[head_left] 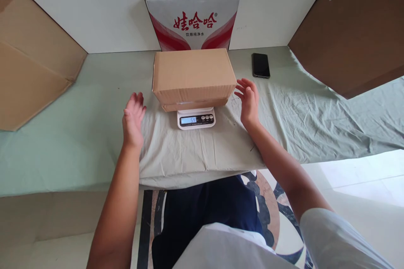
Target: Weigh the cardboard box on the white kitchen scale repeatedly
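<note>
A closed brown cardboard box [194, 75] rests on a small white digital scale [196, 118] whose lit display shows digits. My left hand [134, 118] hovers to the left of the box, fingers stretched out, holding nothing and a short gap away from it. My right hand [248, 100] is just off the box's right end, fingers spread and empty, almost touching the box's corner. Both sit over a pale green cloth [78, 134] covering the table.
A black phone [261, 65] lies at the back right. A red and white printed carton [193, 21] stands behind the box against white panels. Large cardboard sheets lean at the left [31, 67] and right [356, 29]. The table's front edge is near my body.
</note>
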`<action>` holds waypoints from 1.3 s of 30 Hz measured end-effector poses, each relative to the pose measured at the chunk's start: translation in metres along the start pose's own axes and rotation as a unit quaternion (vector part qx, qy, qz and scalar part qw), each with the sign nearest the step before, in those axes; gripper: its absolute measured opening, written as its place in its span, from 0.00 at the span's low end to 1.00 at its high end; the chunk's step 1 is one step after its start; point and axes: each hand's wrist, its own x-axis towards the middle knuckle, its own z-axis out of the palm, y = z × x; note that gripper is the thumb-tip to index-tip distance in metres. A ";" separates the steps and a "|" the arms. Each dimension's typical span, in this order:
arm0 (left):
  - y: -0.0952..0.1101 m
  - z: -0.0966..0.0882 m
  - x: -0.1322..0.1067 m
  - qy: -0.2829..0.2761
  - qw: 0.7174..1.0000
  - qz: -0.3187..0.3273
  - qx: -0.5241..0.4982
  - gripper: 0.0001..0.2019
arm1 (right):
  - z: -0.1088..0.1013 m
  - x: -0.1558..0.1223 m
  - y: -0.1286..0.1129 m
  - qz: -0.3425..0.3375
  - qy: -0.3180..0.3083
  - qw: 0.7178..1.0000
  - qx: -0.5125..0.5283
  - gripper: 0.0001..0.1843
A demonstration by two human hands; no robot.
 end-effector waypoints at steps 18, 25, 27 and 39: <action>0.001 0.035 -0.002 -0.222 0.971 0.083 -0.017 0.34 | 0.015 -0.023 0.011 -0.101 -0.226 0.965 -0.092 0.48; 0.030 0.050 0.050 -0.187 0.978 0.083 -0.046 0.30 | 0.033 0.027 0.015 -0.162 -0.231 0.954 -0.097 0.52; 0.035 0.062 0.070 -0.178 0.979 0.091 -0.045 0.30 | 0.047 0.054 0.025 -0.176 -0.225 0.953 -0.096 0.52; -0.048 0.105 0.129 -0.053 0.996 -0.053 -0.040 0.52 | 0.089 0.142 0.106 -0.107 -0.212 0.968 -0.082 0.50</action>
